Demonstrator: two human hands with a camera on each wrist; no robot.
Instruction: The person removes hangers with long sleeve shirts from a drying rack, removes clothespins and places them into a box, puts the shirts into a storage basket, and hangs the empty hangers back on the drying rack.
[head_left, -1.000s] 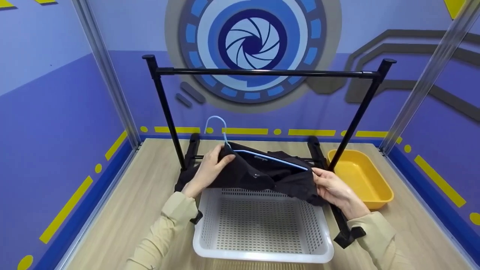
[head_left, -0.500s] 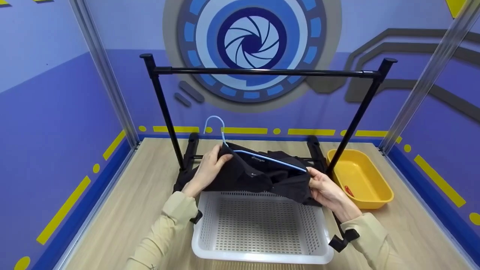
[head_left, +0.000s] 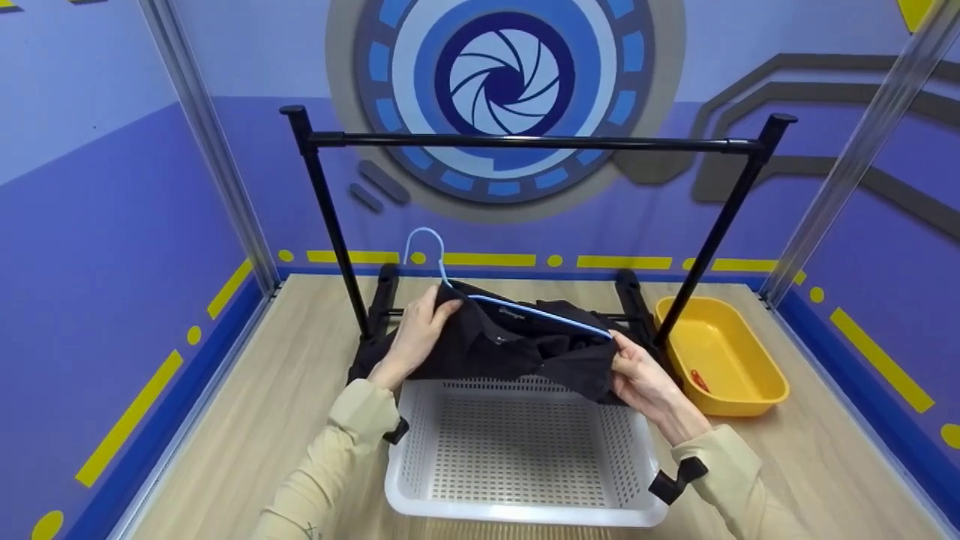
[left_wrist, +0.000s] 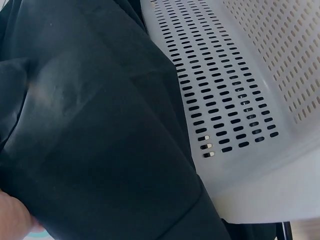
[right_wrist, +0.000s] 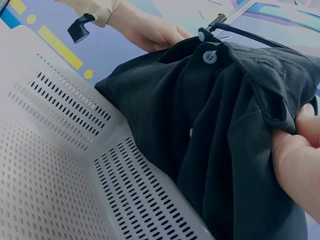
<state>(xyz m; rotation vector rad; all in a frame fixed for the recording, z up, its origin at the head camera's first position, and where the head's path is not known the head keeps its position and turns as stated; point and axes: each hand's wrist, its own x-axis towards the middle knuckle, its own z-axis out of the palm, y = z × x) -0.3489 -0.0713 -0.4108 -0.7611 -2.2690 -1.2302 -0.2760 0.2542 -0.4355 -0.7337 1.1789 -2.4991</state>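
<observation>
The shirt [head_left: 487, 352] spans the gap between both hands, its near edge over the far rim of the basket [head_left: 525, 516]. The left hand's [head_left: 412, 334] fingers grip the cloth just below the hook of the hanger [head_left: 541, 314]; whether they also hold the hanger is hidden. The right hand [head_left: 651, 384] pinches cloth between thumb and fingers, right at the end of the hanger's bar, which runs along the neck opening. The rack [head_left: 517, 141] rises above, apart from the hook.
</observation>
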